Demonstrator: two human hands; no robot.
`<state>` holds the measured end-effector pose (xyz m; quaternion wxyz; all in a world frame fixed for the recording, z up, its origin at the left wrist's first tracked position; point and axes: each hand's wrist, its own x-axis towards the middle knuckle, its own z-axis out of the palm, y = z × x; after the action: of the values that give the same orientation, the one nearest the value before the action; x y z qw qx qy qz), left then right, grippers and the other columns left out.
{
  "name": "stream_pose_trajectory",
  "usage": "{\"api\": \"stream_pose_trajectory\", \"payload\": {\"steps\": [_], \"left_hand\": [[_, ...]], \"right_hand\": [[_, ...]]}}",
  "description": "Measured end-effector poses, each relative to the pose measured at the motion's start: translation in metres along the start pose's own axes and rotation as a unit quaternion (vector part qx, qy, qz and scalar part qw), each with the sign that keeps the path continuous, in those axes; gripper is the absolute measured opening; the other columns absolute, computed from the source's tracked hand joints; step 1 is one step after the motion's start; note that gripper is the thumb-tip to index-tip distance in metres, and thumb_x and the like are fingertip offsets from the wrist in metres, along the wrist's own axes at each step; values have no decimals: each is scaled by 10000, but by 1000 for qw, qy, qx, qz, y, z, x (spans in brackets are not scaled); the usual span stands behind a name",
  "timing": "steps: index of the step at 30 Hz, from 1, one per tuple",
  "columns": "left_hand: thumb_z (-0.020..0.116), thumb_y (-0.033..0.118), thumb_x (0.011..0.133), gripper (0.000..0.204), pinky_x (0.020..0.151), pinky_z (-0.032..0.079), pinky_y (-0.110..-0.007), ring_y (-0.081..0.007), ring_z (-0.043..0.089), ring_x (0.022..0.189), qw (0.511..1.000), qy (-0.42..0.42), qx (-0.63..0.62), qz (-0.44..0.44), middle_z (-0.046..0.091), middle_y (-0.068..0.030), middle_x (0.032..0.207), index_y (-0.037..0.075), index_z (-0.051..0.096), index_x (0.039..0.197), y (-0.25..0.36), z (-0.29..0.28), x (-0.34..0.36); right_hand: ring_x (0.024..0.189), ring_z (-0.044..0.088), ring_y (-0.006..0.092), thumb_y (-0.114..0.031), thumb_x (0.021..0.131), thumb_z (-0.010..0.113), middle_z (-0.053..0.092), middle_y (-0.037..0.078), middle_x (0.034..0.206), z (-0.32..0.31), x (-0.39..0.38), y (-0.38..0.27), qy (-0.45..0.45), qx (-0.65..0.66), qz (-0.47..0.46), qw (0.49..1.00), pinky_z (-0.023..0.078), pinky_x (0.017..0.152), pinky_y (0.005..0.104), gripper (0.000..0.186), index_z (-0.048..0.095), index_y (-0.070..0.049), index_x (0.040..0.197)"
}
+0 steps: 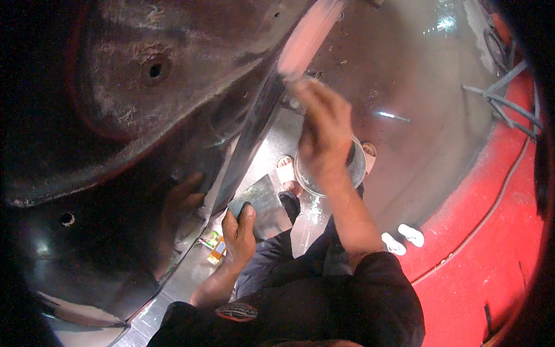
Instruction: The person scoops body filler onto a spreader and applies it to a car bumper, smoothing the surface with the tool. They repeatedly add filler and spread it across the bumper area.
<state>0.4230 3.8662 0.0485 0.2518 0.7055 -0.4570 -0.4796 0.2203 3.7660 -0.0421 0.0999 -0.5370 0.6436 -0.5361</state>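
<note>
A smooth pink patch of filler [309,37] covers a stretch of the edge of a dark vehicle panel [191,63]. Just below the patch's lower end is my right hand [326,124], its fingers bent and blurred by motion; whether they touch the edge or hold anything does not show. Lower and to the left, my left hand [238,234] grips a flat grey rectangular plate [263,202] by one side, thumb on top. The plate sits over my legs, beside the panel's edge.
A round bucket [298,173] stands between my sandalled feet, partly hidden by my right forearm. White slippers [402,238] lie at right, by the red floor [474,260]. A cable [491,214] crosses it, near grey bars [503,95]. Small coloured packets [217,248] lie below the panel.
</note>
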Motion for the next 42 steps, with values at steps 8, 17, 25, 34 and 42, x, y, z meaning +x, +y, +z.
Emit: {"api": "stream_pose_trajectory", "payload": {"steps": [8,17,25,34,42], "left_hand": [[572,235,1024,283,752,443,-306,-139,539,826,1000,-14,24,-9,630,-44,912,-22,602,1139,-11,1,-10],[565,215,1018,375,887,460,-338,-190,580,969,998,46,-34,-37,653,-117,1087,-73,566,1258,-24,5,-16],[555,288,1030,462,985,439,-404,-309,580,1116,995,31,89,-13,606,-203,1233,-83,547,1305,-15,-2,-6],[574,252,1005,370,927,510,-404,-264,640,1058,943,-109,256,181,641,-141,1179,-22,598,1251,-25,-1,11],[579,275,995,485,979,481,-451,-308,614,1128,990,77,46,-110,588,-208,1289,-51,539,1352,27,17,-2]], "right_hand": [[1212,590,361,9,827,599,623,171,1327,18,84,105,132,7,11,991,480,1011,436,564,591,-115,1377],[1129,657,363,112,727,597,646,196,1294,47,10,44,120,49,8,992,548,934,370,628,652,-85,1321],[1146,594,406,52,696,668,651,171,1265,5,-65,-7,-31,125,4,992,475,1017,475,573,666,-52,1259],[1152,578,375,-91,735,685,635,105,1298,-104,-150,-55,-217,179,-46,959,497,1018,527,502,690,-109,1237],[1129,581,338,-39,736,639,626,105,1237,-111,-138,-15,-191,81,48,977,498,949,441,556,645,-77,1291]]}}
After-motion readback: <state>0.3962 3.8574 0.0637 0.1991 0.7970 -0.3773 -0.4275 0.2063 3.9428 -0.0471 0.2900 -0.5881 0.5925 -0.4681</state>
